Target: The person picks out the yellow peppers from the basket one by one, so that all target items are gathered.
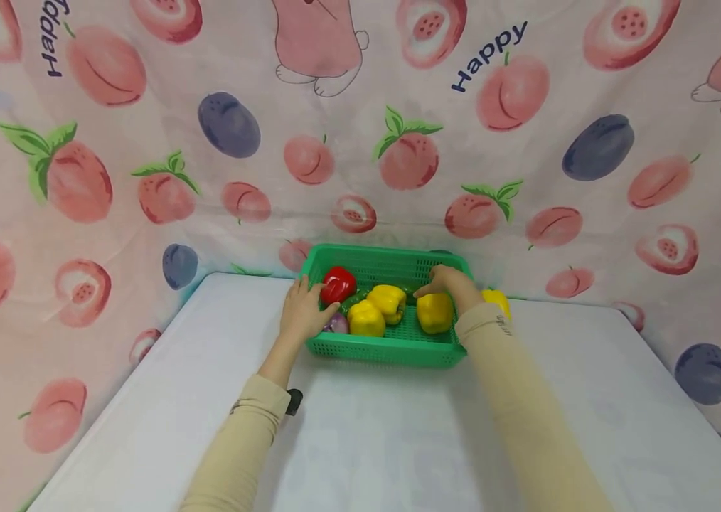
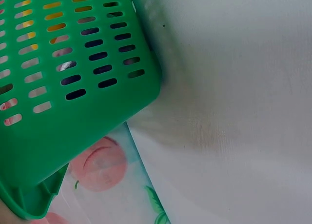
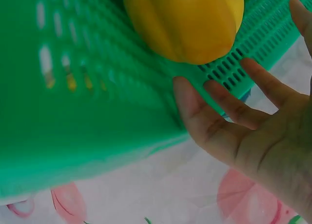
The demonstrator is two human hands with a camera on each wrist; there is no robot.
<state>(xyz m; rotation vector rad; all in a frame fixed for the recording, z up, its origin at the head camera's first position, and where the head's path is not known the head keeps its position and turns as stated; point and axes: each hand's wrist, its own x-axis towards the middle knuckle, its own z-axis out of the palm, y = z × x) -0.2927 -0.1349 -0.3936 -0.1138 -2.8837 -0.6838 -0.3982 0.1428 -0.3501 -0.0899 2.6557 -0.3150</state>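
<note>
The left forearm [image 1: 235, 444], in a beige sleeve, reaches from the near side to the far side, slanting right. Past the cuff, the bare left wrist [image 1: 279, 361] leads into the left hand [image 1: 301, 311], back upward, fingers extended toward the far side and thumb spread to the right. The right forearm [image 1: 523, 398], also sleeved in beige, comes from the near right, slanting left as it goes far. The right hand [image 1: 452, 283] points far and left, its fingers spaced apart and loosely bent.
</note>
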